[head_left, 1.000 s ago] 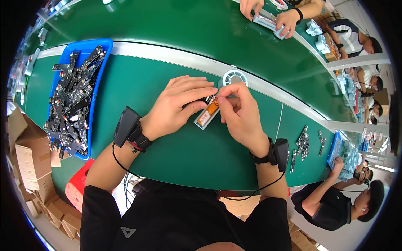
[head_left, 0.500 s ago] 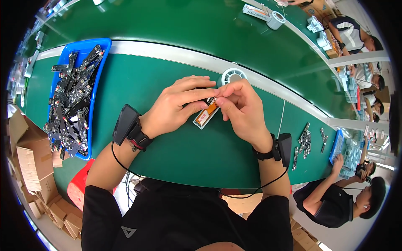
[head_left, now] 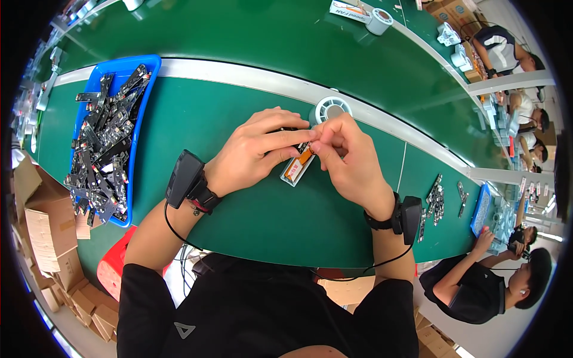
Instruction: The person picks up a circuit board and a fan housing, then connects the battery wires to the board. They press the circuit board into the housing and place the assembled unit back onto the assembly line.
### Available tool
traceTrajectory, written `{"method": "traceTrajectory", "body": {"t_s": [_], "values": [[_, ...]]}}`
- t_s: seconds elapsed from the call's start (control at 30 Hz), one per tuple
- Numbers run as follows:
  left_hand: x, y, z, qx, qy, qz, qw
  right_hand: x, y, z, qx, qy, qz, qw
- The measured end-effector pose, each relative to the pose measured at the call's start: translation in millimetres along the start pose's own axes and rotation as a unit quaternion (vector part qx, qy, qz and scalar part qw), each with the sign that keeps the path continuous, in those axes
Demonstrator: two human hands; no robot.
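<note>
Over the middle of the bench, an open handheld fan casing (head_left: 292,181) points toward me, with its round fan head (head_left: 331,107) at the far end. Inside the casing lies an orange-wrapped battery (head_left: 296,167) with a white label. My left hand (head_left: 258,142) is closed on the casing from the left, its fingers reaching across a dark circuit board that shows only in part. From the right, my right hand (head_left: 350,160) pinches thumb against forefinger just above the battery's far end. Whatever sits in that pinch is too small and covered to name.
A blue bin (head_left: 157,63) heaped with black circuit boards (head_left: 106,143) stands to the left. More loose boards (head_left: 436,200) lie on the right. Beyond a metal rail, another fan casing (head_left: 378,22) rests on the green belt. Co-workers sit along the right side.
The fan casing on the far belt has slid to the left. My hands and the casing between them have shifted slightly right; both keep their grip.
</note>
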State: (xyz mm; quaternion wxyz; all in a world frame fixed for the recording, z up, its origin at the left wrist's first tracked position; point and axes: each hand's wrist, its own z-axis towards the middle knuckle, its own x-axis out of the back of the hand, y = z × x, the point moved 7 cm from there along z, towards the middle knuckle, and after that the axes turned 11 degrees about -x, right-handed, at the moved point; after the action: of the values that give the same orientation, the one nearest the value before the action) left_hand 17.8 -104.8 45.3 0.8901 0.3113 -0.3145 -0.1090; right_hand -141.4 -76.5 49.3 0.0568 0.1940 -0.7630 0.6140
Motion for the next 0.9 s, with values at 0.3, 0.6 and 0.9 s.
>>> {"method": "traceTrajectory", "body": {"t_s": [0.3, 0.6, 0.9], "values": [[9, 20, 8, -0.091, -0.008, 0.181, 0.979, 4, -6, -2, 0.021, 0.021, -0.032, 0.999], [-4, 39, 1, -0.105, 0.004, 0.269, 0.957, 7, 4, -7, -0.044, 0.024, 0.000, 0.999], [0, 44, -7, -0.069, 0.035, 0.349, 0.934, 2, -13, -7, 0.030, 0.031, -0.010, 0.999]]}}
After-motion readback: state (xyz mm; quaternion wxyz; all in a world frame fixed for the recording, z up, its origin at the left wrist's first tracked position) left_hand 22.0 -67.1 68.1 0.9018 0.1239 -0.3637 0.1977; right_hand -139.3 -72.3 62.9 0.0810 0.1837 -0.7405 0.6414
